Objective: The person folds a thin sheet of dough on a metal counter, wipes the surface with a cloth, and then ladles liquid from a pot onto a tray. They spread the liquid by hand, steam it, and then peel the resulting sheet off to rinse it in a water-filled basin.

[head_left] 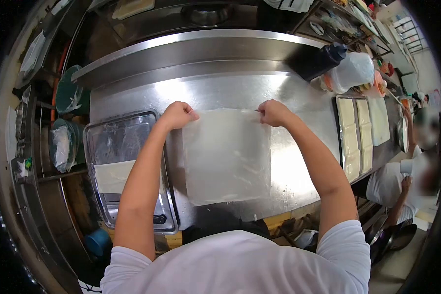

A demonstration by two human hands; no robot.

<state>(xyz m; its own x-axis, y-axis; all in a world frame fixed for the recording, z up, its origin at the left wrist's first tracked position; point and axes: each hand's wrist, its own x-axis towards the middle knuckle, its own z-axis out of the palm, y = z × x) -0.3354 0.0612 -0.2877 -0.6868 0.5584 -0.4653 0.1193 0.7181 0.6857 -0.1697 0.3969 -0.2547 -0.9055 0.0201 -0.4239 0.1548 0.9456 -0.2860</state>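
Note:
A translucent whitish sheet (228, 157) lies flat on the steel counter (299, 166) in front of me. My left hand (180, 115) pinches its far left corner, and my right hand (273, 113) pinches its far right corner. Left of the sheet is a metal tray (122, 139) with a pale flat piece (114, 177) in it, partly hidden by my left forearm. On the right, another tray (340, 142) holds several pale folded squares (351, 139) in two rows.
A dark bottle (326, 61) leans near a plastic bag (350, 72) at the back right. A white board (378, 121) lies beyond the right tray. Green bins (67, 93) stand at the left. A co-worker in a white shirt (389, 183) is at the far right.

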